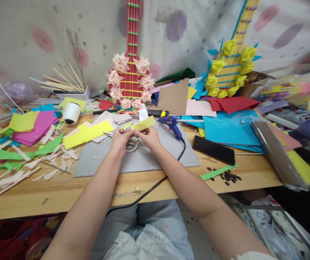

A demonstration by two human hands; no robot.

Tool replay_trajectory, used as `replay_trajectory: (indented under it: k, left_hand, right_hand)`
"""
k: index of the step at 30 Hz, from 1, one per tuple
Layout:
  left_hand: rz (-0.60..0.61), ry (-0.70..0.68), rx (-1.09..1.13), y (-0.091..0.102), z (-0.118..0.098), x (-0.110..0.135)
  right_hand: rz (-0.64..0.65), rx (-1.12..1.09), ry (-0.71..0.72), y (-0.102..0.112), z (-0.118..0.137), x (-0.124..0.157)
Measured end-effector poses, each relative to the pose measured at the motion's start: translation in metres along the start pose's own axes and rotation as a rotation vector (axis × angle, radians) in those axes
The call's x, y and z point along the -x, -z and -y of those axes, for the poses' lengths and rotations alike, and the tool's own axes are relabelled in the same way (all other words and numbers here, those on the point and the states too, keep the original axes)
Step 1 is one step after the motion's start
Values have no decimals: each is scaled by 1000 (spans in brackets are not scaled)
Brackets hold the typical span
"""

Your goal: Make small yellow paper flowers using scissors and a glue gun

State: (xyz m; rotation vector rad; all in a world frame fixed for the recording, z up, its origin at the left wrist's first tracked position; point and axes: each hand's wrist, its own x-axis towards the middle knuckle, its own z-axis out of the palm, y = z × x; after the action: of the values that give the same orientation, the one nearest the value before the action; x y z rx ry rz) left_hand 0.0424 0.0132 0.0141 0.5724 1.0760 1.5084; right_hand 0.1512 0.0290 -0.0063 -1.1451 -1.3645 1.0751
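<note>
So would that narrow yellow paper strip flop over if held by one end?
Probably only slightly: the narrow yellow paper strip looks thin, yet its free end juts past the right hand without drooping. Likely very light and easily creased; the left hand pinches it too.

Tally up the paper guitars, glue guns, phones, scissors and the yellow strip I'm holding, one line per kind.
Paper guitars: 2
Glue gun: 1
Phone: 1
Scissors: 1
Yellow strip: 1
Total: 6
</note>
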Motion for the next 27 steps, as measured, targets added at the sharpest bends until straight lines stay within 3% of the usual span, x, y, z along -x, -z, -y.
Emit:
replay_trajectory:
  k: [6, 15, 23, 27]
  left_hand:
    - [44, 40, 27, 0, -2, 0]
    - [64, 24, -74, 2, -2, -2]
    - [39, -148, -108, 6, 3, -7]
    - [34, -365, -273, 7, 7, -8]
  right_hand:
    - [7, 30, -28, -4, -5, -1]
    - [39, -253, -119, 1, -2, -4]
    - [69, -352, -260, 1, 6, 1]
    - [81, -487, -282, 1, 8, 3]
